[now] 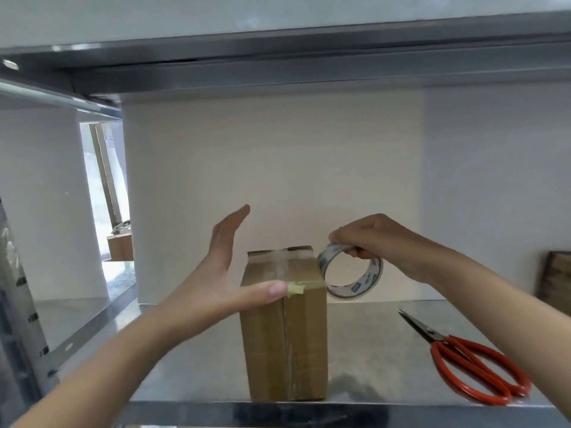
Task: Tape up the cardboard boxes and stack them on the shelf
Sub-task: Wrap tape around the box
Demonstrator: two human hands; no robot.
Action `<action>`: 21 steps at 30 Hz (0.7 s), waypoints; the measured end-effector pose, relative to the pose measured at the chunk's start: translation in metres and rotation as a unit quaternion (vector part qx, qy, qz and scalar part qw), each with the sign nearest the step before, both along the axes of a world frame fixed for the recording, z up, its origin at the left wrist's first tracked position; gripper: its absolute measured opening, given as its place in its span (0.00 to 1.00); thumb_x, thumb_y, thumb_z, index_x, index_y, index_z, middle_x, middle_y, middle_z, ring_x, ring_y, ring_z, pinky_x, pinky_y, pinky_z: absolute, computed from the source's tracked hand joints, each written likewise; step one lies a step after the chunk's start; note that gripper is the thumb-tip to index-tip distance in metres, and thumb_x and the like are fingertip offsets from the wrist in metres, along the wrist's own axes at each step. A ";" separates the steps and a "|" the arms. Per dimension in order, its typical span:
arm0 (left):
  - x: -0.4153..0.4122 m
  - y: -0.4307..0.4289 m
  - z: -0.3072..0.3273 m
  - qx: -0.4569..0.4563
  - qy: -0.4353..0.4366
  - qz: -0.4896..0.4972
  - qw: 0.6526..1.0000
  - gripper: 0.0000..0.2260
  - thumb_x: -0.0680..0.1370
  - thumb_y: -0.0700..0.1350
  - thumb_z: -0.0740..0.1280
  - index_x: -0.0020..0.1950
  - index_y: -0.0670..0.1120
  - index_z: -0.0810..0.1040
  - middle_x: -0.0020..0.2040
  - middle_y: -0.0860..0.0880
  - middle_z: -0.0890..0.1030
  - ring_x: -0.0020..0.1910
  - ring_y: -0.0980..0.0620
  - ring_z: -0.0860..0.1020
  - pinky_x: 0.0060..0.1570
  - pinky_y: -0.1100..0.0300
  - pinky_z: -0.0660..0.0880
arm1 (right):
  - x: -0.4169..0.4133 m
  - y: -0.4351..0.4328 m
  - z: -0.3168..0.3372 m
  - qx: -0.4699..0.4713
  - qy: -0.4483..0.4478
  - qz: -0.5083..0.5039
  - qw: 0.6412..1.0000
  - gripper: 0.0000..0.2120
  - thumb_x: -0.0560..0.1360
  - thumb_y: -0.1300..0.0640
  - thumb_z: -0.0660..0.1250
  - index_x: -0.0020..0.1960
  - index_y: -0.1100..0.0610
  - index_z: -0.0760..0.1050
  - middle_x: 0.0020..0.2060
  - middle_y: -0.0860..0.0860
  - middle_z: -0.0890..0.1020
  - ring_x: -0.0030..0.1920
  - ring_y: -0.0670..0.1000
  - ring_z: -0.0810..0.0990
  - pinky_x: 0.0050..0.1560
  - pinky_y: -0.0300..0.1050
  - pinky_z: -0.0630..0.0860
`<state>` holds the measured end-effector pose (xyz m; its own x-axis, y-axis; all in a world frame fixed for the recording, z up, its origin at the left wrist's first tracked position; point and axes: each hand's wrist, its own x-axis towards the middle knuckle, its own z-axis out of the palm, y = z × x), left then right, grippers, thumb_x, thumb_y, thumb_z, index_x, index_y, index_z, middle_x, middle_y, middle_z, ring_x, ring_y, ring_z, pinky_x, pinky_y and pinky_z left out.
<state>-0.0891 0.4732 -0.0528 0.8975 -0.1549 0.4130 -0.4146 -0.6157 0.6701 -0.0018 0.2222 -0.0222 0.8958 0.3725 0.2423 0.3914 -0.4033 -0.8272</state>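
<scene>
- Shelving first: grey sheet-metal shelf, with a second metal deck overhead. I see one box on it, and no stack yet.
- Upright brown cardboard box stands near the shelf's front lip, about centre of my view. The flaps look shut.
- Strip of clear tape lies across the top of the box and comes over the front top edge. My reading is that the top seam is being sealed now, with the strip not yet cut from the roll.
- Left to do, as I judge it: cut the strip, press it down, then tape and stack any further boxes. A second brown carton shows far off on the left, beyond the shelf; I cannot tell whether it is taped.
- Left hand: the fingers are straight and together, raised beside the box's left face and holding nothing. The thumb stretches across the front top edge.
- Right hand: the fingers are curled round the rim of the white tape roll, which hangs just beside the box's upper right corner.
- Red-handled steel scissors lie flat on the shelf to the right, well apart from both hands.
- Crumpled yellowish tape tab sits at the thumb tip on the box edge.
</scene>
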 end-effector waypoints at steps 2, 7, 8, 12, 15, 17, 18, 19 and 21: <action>-0.006 -0.010 0.035 0.102 -0.008 -0.016 0.995 0.56 0.51 0.83 0.64 0.76 0.73 0.45 0.77 0.72 0.44 0.77 0.66 0.49 0.73 0.56 0.54 | 0.001 0.009 0.002 -0.011 -0.009 0.013 1.000 0.16 0.76 0.53 0.70 0.31 0.57 0.74 0.28 0.49 0.73 0.36 0.49 0.69 0.45 0.41 0.68; 0.017 -0.045 0.059 0.432 0.158 -0.023 0.888 0.51 0.65 0.76 0.69 0.79 0.55 0.52 0.76 0.52 0.63 0.74 0.49 0.63 0.75 0.50 0.63 | 0.004 0.019 0.009 -0.027 -0.013 0.016 0.999 0.14 0.74 0.49 0.70 0.34 0.57 0.78 0.32 0.52 0.75 0.38 0.50 0.72 0.47 0.42 0.70; 0.021 -0.044 0.058 0.403 0.153 -0.032 0.902 0.46 0.65 0.74 0.71 0.76 0.54 0.58 0.70 0.54 0.69 0.67 0.53 0.70 0.69 0.51 0.70 | 0.005 0.017 0.009 -0.023 -0.007 0.010 1.000 0.15 0.74 0.48 0.69 0.35 0.57 0.79 0.31 0.51 0.76 0.37 0.48 0.73 0.48 0.41 0.71; 0.027 -0.014 0.032 0.172 0.066 -0.045 0.982 0.47 0.61 0.72 0.73 0.75 0.61 0.59 0.68 0.62 0.70 0.65 0.60 0.73 0.64 0.58 0.73 | 0.010 0.003 0.014 0.141 0.011 0.067 0.988 0.19 0.81 0.53 0.57 0.34 0.57 0.73 0.28 0.58 0.66 0.29 0.50 0.66 0.46 0.46 0.66; 0.028 -0.001 -0.015 -0.056 0.064 -0.106 0.991 0.44 0.61 0.68 0.75 0.74 0.62 0.63 0.65 0.62 0.76 0.63 0.60 0.77 0.61 0.56 0.77 | 0.014 0.011 0.010 0.217 0.024 0.111 0.969 0.18 0.83 0.54 0.53 0.39 0.60 0.72 0.27 0.53 0.74 0.32 0.51 0.73 0.43 0.38 0.74; 0.027 0.003 -0.047 -0.159 0.106 -0.125 0.974 0.46 0.60 0.66 0.79 0.73 0.61 0.62 0.65 0.57 0.77 0.63 0.55 0.79 0.62 0.50 0.78 | 0.016 0.030 -0.005 0.180 0.022 0.115 0.977 0.20 0.84 0.51 0.54 0.38 0.59 0.73 0.30 0.52 0.77 0.36 0.52 0.77 0.47 0.38 0.75; 0.026 0.005 -0.058 -0.194 0.134 -0.133 0.963 0.48 0.59 0.65 0.80 0.73 0.61 0.60 0.67 0.54 0.77 0.64 0.52 0.79 0.63 0.47 0.77 | 0.017 0.039 -0.014 0.149 0.027 0.112 0.982 0.22 0.84 0.49 0.55 0.37 0.58 0.73 0.31 0.53 0.78 0.39 0.52 0.78 0.50 0.39 0.74; 0.024 0.006 -0.065 -0.206 0.152 -0.140 0.956 0.49 0.59 0.64 0.81 0.73 0.61 0.59 0.68 0.52 0.76 0.64 0.50 0.79 0.64 0.46 0.76 | 0.016 0.046 -0.020 0.122 0.036 0.109 0.986 0.23 0.84 0.46 0.54 0.35 0.57 0.72 0.32 0.54 0.79 0.41 0.53 0.79 0.53 0.40 0.73; 0.024 0.012 -0.071 -0.180 0.156 -0.135 0.962 0.48 0.59 0.63 0.82 0.73 0.61 0.58 0.68 0.54 0.77 0.64 0.51 0.79 0.63 0.50 0.76 | 0.015 0.054 -0.024 0.089 0.044 0.115 0.988 0.26 0.84 0.44 0.53 0.33 0.57 0.71 0.33 0.55 0.80 0.42 0.51 0.79 0.56 0.43 0.72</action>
<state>-0.0655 0.4856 -0.1241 0.9337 -0.2964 0.2007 -0.2709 -0.2186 0.9375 0.0129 0.2760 -0.0459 0.8125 0.5282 0.2467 0.3790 -0.1570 -0.9120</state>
